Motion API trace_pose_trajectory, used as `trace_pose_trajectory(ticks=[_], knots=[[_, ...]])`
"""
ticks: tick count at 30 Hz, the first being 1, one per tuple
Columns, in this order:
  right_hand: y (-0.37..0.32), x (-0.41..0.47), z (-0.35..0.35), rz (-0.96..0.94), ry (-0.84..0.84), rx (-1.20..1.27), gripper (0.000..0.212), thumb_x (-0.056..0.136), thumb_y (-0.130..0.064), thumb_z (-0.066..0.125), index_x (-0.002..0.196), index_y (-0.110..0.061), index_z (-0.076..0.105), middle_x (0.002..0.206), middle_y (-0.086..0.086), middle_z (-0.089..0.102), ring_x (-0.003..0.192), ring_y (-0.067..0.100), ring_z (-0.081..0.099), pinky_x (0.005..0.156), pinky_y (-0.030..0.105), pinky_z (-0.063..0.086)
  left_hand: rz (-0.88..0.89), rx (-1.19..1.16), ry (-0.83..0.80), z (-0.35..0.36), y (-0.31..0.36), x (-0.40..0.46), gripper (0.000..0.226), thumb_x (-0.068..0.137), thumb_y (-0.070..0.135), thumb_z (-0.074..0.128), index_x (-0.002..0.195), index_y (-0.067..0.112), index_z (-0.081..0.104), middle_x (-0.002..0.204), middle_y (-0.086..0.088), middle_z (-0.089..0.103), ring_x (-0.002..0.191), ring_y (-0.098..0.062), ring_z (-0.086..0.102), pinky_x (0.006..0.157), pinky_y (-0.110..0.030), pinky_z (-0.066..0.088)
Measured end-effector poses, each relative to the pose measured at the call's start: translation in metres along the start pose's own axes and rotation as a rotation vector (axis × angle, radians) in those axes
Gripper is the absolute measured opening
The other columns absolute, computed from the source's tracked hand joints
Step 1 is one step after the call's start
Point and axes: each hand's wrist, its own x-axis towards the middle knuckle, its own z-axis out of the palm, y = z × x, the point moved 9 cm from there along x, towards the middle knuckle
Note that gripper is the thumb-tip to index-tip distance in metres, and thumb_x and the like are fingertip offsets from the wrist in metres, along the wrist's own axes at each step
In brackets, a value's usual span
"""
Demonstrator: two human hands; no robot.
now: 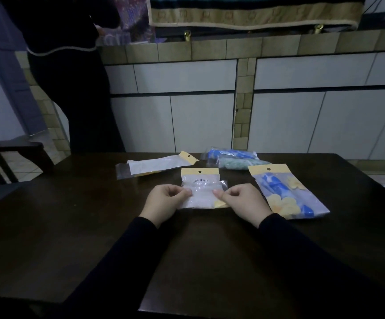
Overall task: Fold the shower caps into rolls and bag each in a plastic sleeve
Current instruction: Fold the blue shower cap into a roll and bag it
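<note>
Dark table (71, 226) with plastic sleeves (288, 194)

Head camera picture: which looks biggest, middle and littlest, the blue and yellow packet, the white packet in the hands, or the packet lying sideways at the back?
1. Blue and yellow packet, biggest.
2 and 3. White packet and sideways packet look alike; hands hide part, so no ranking.

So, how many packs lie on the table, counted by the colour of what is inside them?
White pack: 2, one in both hands, one at far left
Blue pack with yellow flowers: 1
Blue pack at the back: 1
Green pack at the back: 1
Total: 5
</note>
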Motion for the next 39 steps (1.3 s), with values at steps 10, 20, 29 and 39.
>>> trace_pose_trajectory(ticks=[10, 20, 29, 39], knots=[[0.004, 0.001, -0.001, 0.064, 0.059, -0.222, 0.029, 0.084, -0.059, 0.06, 0.091, -0.031, 0.056, 0.081, -0.013, 0.056, 0.082, 0.008, 0.056, 0.089, 0.042, 0.05, 0.091, 0.25, 0.162, -0.003, 0.013, -0.003, 0.015, 0.084, 0.03, 0.074, 0.094, 0.023, 0.066, 0.094, 0.009, 0.062, 0.081, -0.004, 0.058, 0.064, -0.014, 0.042], [-0.046, -0.014, 0.021, -0.352, 0.092, -0.708, 0.042, 0.098, -0.025, 0.041, 0.135, -0.043, 0.049, 0.127, -0.013, 0.05, 0.109, 0.016, 0.04, 0.09, 0.039, 0.028, 0.546, 0.843, 0.117, 0.033, 0.036, -0.012, 0.029, 0.1, 0.03, 0.049, 0.121, 0.036, 0.067, 0.123, 0.012, 0.06, 0.098, -0.016, 0.048, 0.079, -0.029, 0.043], [-0.027, -0.014, 0.009, -0.149, 0.131, -0.735, 0.036, 0.098, -0.048, 0.039, 0.121, -0.036, 0.064, 0.113, -0.01, 0.063, 0.107, 0.018, 0.046, 0.094, 0.044, 0.029, 0.152, 0.652, 0.205, -0.005, 0.013, -0.005, 0.021, 0.09, 0.042, 0.058, 0.101, 0.035, 0.075, 0.107, 0.014, 0.061, 0.095, -0.009, 0.041, 0.086, -0.03, 0.043], [-0.018, -0.013, 0.008, -0.063, 0.133, -0.579, 0.037, 0.096, -0.047, 0.046, 0.127, -0.033, 0.059, 0.123, -0.009, 0.06, 0.113, 0.016, 0.047, 0.094, 0.041, 0.031, -0.015, 0.182, 0.149, -0.007, -0.006, 0.004, 0.011, 0.083, 0.033, 0.075, 0.092, 0.031, 0.069, 0.096, 0.008, 0.068, 0.091, -0.008, 0.062, 0.089, -0.032, 0.053]])
